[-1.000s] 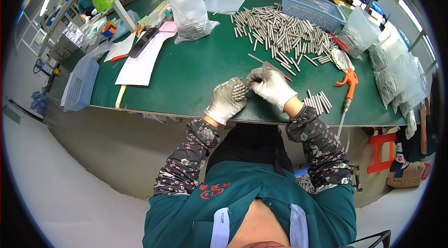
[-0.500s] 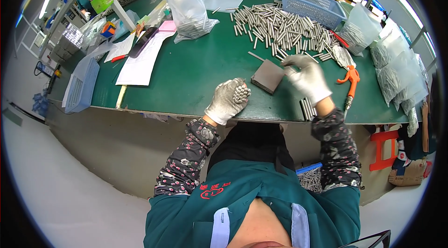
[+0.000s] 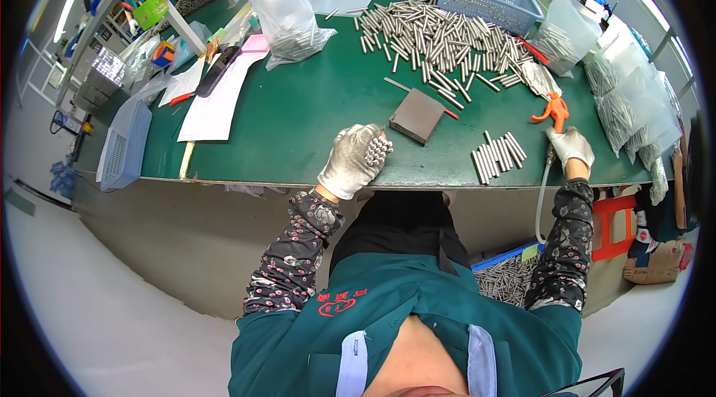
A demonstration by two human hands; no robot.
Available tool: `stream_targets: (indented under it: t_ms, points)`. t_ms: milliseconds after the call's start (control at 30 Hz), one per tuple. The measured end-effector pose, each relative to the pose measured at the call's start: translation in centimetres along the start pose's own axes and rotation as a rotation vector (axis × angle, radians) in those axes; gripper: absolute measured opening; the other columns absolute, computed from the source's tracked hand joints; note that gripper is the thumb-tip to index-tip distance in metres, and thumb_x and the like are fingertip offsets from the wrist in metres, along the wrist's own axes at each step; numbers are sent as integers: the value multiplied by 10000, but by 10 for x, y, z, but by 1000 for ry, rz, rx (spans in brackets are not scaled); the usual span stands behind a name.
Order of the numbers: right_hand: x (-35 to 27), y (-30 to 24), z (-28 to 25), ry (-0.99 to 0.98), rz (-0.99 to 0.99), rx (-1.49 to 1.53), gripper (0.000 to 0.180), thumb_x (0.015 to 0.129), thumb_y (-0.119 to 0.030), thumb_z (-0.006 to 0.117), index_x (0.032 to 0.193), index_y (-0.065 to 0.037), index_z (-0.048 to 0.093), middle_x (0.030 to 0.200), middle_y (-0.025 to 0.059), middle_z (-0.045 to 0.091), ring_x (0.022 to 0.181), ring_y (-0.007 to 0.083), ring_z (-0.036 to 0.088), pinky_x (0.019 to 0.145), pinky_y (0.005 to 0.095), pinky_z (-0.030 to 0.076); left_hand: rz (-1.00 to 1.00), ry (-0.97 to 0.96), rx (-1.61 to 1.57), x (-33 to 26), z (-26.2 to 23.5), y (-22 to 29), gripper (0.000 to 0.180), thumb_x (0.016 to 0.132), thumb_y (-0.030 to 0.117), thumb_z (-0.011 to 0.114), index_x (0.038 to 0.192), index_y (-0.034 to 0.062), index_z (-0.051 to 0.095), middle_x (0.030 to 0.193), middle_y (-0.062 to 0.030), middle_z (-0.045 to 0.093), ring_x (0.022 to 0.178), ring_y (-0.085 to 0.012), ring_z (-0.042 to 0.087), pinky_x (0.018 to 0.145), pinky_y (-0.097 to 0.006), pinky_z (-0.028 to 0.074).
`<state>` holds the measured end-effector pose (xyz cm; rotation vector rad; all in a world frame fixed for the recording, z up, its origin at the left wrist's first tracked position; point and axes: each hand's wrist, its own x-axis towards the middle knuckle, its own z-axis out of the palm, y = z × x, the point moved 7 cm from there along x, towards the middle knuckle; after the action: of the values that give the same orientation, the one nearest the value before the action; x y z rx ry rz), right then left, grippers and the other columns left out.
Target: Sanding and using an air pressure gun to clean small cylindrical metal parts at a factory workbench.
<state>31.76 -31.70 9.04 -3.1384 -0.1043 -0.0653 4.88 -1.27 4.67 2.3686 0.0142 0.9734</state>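
My left hand (image 3: pixel 349 162), in a grey-white work glove, is closed around a bundle of short metal pins (image 3: pixel 378 149), their round ends facing right. At the right, my gloved right hand (image 3: pixel 571 149) closes on the lower handle of an orange air blow gun (image 3: pixel 553 110), beside its hose fitting. Several loose pins (image 3: pixel 498 157) lie in a rough row between my hands near the table's front edge. A dark square block (image 3: pixel 418 116) rests just right of my left hand. From behind it sticks out the red end (image 3: pixel 451 114) of a thin tool.
A large heap of metal pins (image 3: pixel 447 42) spreads before a blue plastic basket (image 3: pixel 485 1). Bags of pins (image 3: pixel 630 98) stand at the right, another bag (image 3: pixel 291 20) at the back left. Papers (image 3: pixel 212 106) lie left. Below the table is a blue bin of pins (image 3: pixel 507 281).
My right hand has moved from beside the block right to the air gun. More pins now lie in the loose row. My left hand keeps its bundle.
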Motion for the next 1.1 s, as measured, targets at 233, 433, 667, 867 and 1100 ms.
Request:
stream_targets:
  t_ms: [233,433,667,867,1100]
  points:
    - [32,30,22,-17,95,260,356,666,-355,530,783,-35,632,732,133,633,721,271,618,653,353,465,-9,10,-13,2,0,2,297,632,51,641,907,46,528,778,-91,578,755,-294,552,691,-380,440]
    - [20,61,41,-90,18,1154,174,728,-190,564,811,-39,534,565,25,488,391,119,442,367,238,342,-56,-3,-69,3,2,-2,285,626,38,627,893,45,529,782,-92,583,763,-296,556,689,-375,449]
    - [-104,-1,-8,-518,-424,2168,700,759,-221,615,1324,-21,255,883,47,535,685,144,524,591,251,445,-79,-1,-53,2,1,-3,303,620,31,625,909,38,533,772,-101,582,770,-300,557,698,-376,450]
    - [-193,-39,46,-1232,-347,1664,738,514,-77,669,1206,-30,419,1054,100,565,723,136,565,580,253,454,-134,-52,-84,2,4,-6,276,637,44,629,898,43,542,758,-105,582,762,-301,560,674,-371,457]
    - [-241,-39,49,-1702,-314,1339,553,620,-50,741,1113,-26,493,1033,156,573,973,280,552,851,381,447,-55,-72,-6,5,3,4,197,705,96,620,886,57,553,749,-88,586,728,-283,563,651,-371,460]
